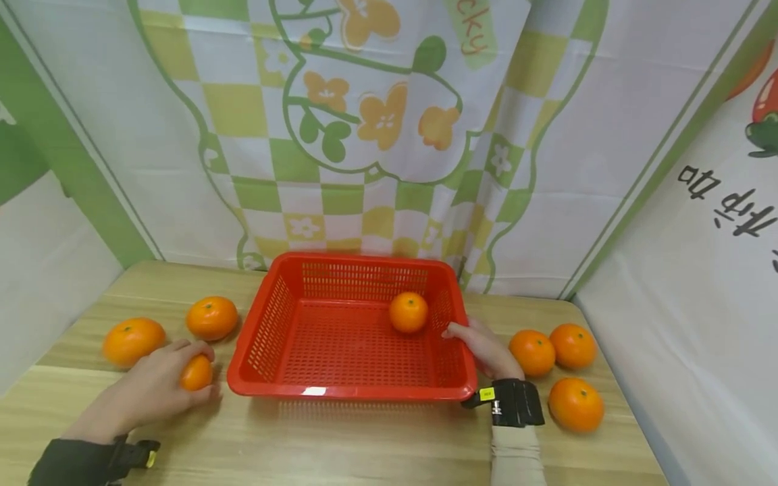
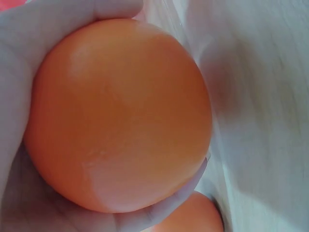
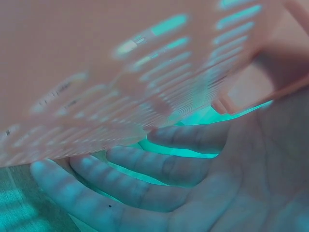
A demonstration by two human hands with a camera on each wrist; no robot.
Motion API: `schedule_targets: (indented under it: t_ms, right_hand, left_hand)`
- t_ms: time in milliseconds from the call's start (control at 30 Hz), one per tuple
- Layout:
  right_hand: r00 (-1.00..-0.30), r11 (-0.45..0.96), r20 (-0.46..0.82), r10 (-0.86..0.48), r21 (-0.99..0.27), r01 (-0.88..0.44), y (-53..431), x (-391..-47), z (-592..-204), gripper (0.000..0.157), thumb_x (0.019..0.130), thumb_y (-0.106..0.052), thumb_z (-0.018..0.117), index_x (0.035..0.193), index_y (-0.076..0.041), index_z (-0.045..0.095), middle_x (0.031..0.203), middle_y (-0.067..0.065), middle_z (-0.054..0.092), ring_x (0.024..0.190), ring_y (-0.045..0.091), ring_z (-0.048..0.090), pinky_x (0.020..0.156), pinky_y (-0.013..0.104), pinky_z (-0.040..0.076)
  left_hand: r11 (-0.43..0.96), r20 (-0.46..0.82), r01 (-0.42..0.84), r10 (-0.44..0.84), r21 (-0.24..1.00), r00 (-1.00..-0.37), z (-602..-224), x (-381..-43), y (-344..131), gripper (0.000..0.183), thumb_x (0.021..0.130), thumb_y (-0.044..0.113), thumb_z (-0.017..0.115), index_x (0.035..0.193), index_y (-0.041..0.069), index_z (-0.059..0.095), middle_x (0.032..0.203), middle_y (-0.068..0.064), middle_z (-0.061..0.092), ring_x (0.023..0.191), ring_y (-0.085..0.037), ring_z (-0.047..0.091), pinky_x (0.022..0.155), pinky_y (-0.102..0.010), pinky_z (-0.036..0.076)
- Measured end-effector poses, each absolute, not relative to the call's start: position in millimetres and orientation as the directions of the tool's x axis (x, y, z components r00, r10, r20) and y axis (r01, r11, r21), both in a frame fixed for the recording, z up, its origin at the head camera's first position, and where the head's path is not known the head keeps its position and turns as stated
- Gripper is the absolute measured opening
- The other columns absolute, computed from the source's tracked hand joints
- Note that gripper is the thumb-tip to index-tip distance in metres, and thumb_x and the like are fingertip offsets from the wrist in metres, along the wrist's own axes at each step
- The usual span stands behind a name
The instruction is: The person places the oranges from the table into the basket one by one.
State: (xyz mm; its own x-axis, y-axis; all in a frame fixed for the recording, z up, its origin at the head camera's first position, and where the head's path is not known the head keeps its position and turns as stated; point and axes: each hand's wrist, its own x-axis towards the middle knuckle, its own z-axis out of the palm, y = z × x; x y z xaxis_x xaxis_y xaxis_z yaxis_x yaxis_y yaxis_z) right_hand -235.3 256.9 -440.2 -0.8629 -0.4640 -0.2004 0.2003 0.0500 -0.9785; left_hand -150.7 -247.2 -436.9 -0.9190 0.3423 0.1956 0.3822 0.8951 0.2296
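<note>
A red plastic basket [image 1: 349, 391] with slotted walls stands on the wooden table, one orange [image 1: 408, 312] inside it near the right wall. My left hand [image 1: 159, 381] grips another orange [image 2: 118, 116] at the basket's left, fingers and thumb wrapped around its sides. Two more oranges, a near one [image 1: 134, 341] and a farther one [image 1: 212, 318], lie just beyond that hand. On the other side, my right hand [image 1: 486, 347] holds the basket's right wall, thumb over the rim. Its fingers [image 3: 164, 164] reach along the outside of the slotted wall in the right wrist view.
To the right of my right hand lie three oranges: one beside the wrist [image 1: 532, 352], one behind it [image 1: 573, 345] and one nearer the front [image 1: 576, 404]. A patterned curtain [image 1: 377, 202] hangs behind the table [image 1: 340, 452], with white panels at both sides.
</note>
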Motion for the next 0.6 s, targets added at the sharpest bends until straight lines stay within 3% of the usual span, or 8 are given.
schedule_targets:
  t_ms: [333,600]
  right_hand:
    - [-0.876,0.062,-0.214,-0.432,-0.976,0.208,258,-234,-438,0.049,0.089,-0.010,0.047,0.134,0.006,0.035,0.124,0.035,0.050,0.099,0.045,0.058,0.076,0.050,0.054]
    - [-0.870,0.058,-0.205,-0.449,-0.978,0.201,258,-236,-440,0.051,0.089,-0.009,0.047,0.136,0.007,0.033,0.125,0.035,0.049,0.101,0.044,0.057,0.077,0.051,0.053]
  left_hand:
    - [0.883,0.272,0.429,0.372,0.191,-0.887,-427,-149,-246,0.047,0.062,0.034,0.083,0.096,0.011,0.062,0.089,-0.009,0.061,0.074,-0.024,0.057,0.059,-0.046,0.050]
    - [0.872,0.256,0.439,0.383,0.216,-0.887,-420,-147,-241,0.048,0.063,0.031,0.083,0.099,0.009,0.061,0.095,-0.012,0.061,0.078,-0.027,0.058,0.064,-0.050,0.052]
